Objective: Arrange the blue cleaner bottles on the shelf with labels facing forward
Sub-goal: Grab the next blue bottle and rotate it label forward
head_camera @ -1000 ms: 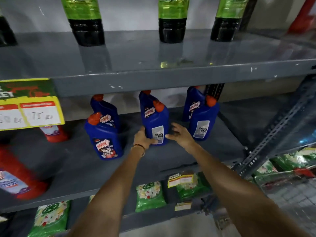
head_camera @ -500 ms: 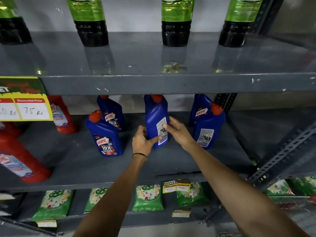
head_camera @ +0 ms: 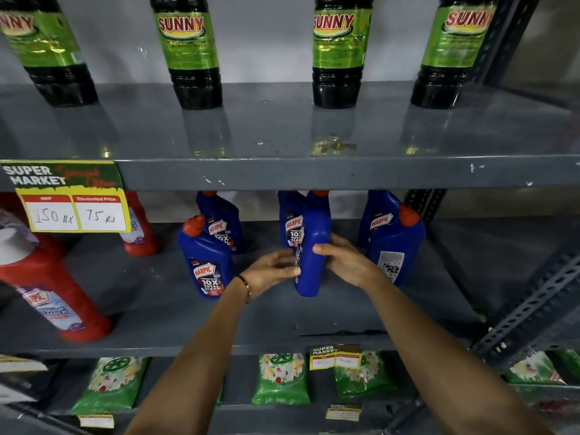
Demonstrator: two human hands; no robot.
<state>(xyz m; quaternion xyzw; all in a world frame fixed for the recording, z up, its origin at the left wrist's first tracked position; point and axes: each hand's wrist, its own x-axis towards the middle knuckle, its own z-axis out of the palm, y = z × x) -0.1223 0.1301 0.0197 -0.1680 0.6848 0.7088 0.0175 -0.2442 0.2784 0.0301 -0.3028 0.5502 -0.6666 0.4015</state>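
Turning the middle bottle (head_camera: 312, 255) on the shelf (head_camera: 345, 312).
Both hands grip it: left hand (head_camera: 271, 271) at its 9 o'clock, right hand (head_camera: 346, 262) at 3 o'clock, fingers wrapped round. It shows its narrow side; the next move is probably a further twist to bring the label forward.

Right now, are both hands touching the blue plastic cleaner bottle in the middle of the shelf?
Touching. The head view shows the left hand pressed on the blue plastic cleaner bottle at its left edge, and the right hand wrapped round its right side.
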